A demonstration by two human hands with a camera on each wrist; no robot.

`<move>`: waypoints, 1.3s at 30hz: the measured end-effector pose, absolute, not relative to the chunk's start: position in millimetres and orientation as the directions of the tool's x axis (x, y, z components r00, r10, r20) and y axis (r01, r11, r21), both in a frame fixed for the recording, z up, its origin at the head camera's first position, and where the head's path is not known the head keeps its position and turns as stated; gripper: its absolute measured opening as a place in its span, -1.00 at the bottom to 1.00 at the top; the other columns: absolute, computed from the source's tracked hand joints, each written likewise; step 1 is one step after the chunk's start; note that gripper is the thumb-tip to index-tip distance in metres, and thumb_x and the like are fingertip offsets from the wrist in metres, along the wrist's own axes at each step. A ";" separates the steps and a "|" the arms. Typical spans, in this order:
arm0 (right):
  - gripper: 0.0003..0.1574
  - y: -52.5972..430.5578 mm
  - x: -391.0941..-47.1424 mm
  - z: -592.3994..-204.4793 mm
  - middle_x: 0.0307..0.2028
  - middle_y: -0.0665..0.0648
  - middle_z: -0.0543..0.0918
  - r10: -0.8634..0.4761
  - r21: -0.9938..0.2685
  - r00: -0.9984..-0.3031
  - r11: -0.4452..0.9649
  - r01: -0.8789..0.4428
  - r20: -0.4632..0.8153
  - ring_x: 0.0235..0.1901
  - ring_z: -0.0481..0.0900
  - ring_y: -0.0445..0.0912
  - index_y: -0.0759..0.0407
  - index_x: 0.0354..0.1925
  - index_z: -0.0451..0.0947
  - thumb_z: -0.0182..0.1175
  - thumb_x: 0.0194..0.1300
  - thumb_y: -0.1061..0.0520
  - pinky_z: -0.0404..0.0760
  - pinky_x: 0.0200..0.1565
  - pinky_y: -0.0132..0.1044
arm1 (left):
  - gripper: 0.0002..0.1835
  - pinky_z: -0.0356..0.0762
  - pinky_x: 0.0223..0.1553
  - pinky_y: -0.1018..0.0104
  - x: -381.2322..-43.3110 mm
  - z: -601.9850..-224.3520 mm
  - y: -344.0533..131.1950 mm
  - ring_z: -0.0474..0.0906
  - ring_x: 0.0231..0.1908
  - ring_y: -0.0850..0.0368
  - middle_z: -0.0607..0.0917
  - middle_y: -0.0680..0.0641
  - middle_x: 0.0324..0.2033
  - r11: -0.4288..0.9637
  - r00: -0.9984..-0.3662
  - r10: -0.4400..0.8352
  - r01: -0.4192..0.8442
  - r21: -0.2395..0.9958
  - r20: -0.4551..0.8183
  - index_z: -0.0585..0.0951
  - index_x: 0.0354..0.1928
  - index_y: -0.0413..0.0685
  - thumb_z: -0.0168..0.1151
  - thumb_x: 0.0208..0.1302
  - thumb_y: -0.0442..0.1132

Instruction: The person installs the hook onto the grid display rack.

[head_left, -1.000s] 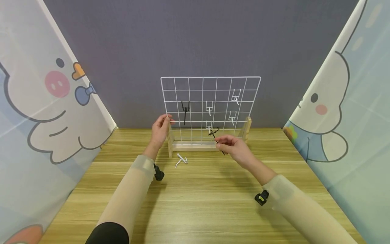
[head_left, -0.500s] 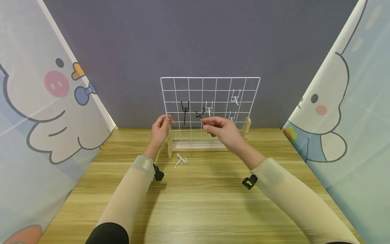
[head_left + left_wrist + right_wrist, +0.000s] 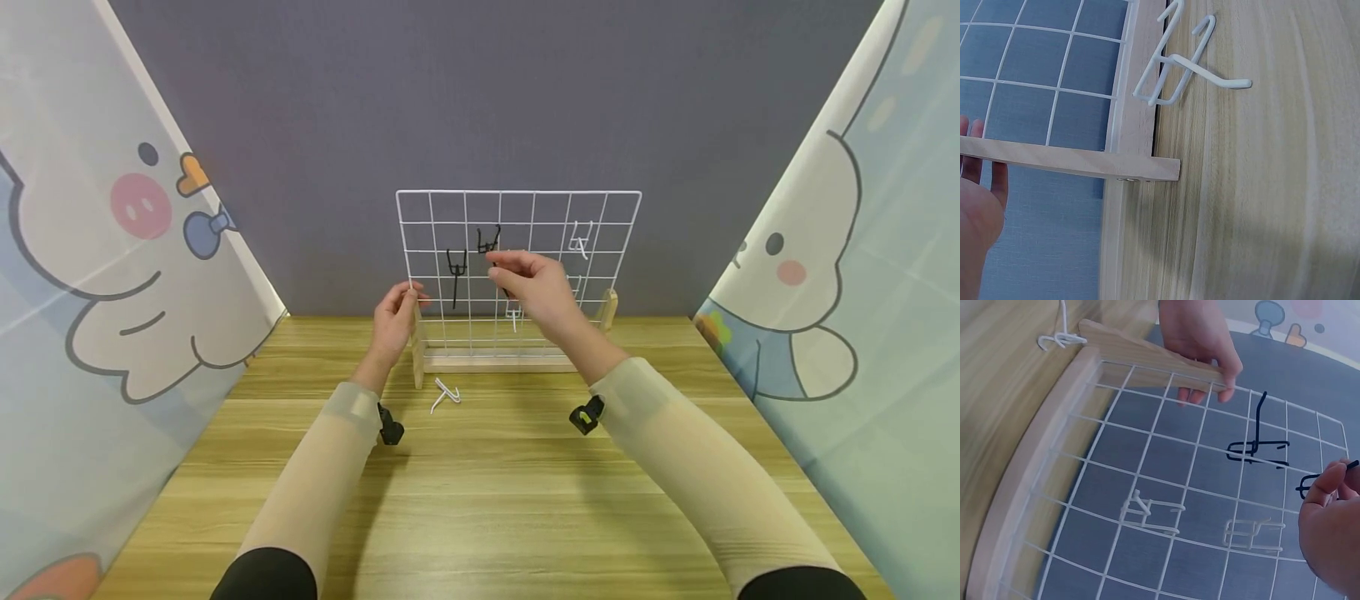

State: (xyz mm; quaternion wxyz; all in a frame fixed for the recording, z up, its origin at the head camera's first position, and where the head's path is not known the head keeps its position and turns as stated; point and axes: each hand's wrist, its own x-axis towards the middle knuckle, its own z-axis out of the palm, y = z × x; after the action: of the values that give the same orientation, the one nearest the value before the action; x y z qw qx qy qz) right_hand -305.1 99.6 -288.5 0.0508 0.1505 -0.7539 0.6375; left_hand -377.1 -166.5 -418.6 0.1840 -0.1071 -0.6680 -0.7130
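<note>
My right hand (image 3: 536, 287) pinches a black wire hook (image 3: 487, 246) in front of the upper middle of a white wire grid (image 3: 551, 192). In the right wrist view the fingers hide most of that hook. My left hand (image 3: 395, 321) grips the left wooden post (image 3: 418, 358) of the grid's stand, thumb in front and fingers behind. Another black hook (image 3: 457, 271) hangs on the grid to the left of the held one. White hooks hang there too, one at the upper right (image 3: 579, 242) and one low in the middle (image 3: 513, 317); my right hand covers part of this area.
A loose white hook (image 3: 447, 393) lies on the wooden table (image 3: 480, 483) just in front of the stand's left foot. A dark grey panel (image 3: 480, 100) rises behind the grid. Cartoon-printed sheets (image 3: 97, 250) flank both sides.
My right hand has carried the black hook up and to the left, from low in front of the grid to its upper middle. My left hand has stayed on the post.
</note>
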 end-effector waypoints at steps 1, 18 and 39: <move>-0.61 98.6 -306.9 -287.1 -0.06 -0.02 0.76 -0.158 -0.946 -0.950 0.141 -0.291 0.268 -0.16 0.65 -0.17 0.08 0.27 0.76 0.39 0.54 0.11 0.67 -0.13 -0.39 | -0.79 0.27 -0.53 0.52 -373.9 -415.8 -165.8 0.72 -0.22 0.26 0.83 -0.26 -0.09 -0.038 -0.909 -0.117 0.406 0.913 0.399 0.71 0.07 -0.06 0.07 0.73 -0.27; -0.59 83.1 -326.1 -270.8 -0.15 0.04 0.75 -0.134 -0.962 -0.969 0.154 -0.226 0.206 -0.24 0.62 -0.13 0.16 0.29 0.73 0.38 0.56 0.12 0.64 -0.18 -0.40 | -0.59 0.36 -0.37 0.53 -378.4 -418.8 -165.6 0.61 0.23 -0.55 0.64 -0.65 0.17 0.002 -0.914 -0.103 0.395 0.919 0.393 0.56 0.31 -0.48 -0.01 0.77 -0.24; -0.57 78.9 -327.2 -273.3 -0.03 0.07 0.76 -0.139 -0.963 -0.979 0.207 -0.173 0.146 -0.22 0.63 -0.12 0.15 0.35 0.68 0.30 0.63 0.07 0.69 0.05 -0.11 | -0.63 0.31 -0.45 0.51 -381.0 -422.3 -166.5 0.77 0.01 -0.10 0.68 -0.60 0.12 -0.023 -0.899 -0.111 0.429 0.903 0.424 0.63 0.26 -0.38 0.07 0.75 -0.20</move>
State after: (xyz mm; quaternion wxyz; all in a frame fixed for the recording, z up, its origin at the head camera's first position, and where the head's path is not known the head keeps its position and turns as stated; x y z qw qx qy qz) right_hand -327.2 78.9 -273.3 0.0134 0.1005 -0.7768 0.6215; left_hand -381.0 -166.5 -422.3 0.1915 -0.1181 -0.6721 -0.7055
